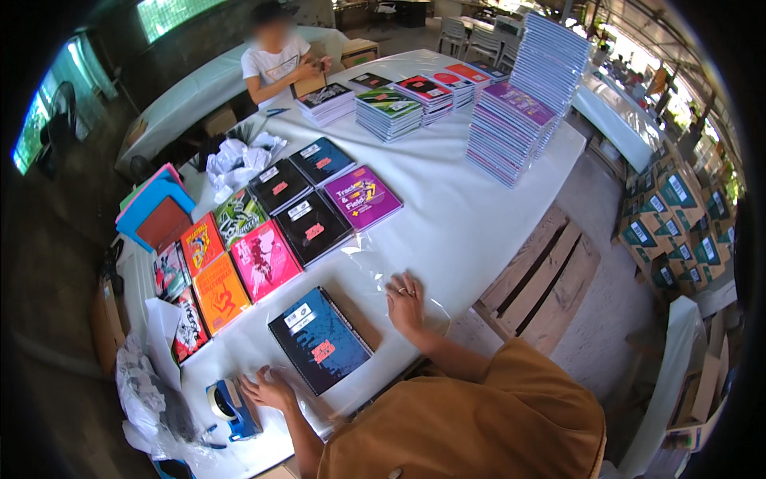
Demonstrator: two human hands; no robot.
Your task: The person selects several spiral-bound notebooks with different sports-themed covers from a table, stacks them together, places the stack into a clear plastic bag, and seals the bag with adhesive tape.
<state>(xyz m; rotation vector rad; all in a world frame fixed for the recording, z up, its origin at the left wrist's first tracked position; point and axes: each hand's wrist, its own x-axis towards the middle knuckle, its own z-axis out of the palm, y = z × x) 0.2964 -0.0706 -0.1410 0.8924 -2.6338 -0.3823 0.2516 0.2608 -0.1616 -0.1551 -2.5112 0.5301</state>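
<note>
Fingers [408, 283] spread, right hand [405, 306] rests beside blue notebook [321, 337].

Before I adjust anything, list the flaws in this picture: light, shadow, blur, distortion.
In the head view, fisheye bends the edges of the white table; in the head view, a soft shadow falls along the right side of the dark blue notebook; in the head view, the other person's head is blurred, and daylight washes out the upper right background.
</note>
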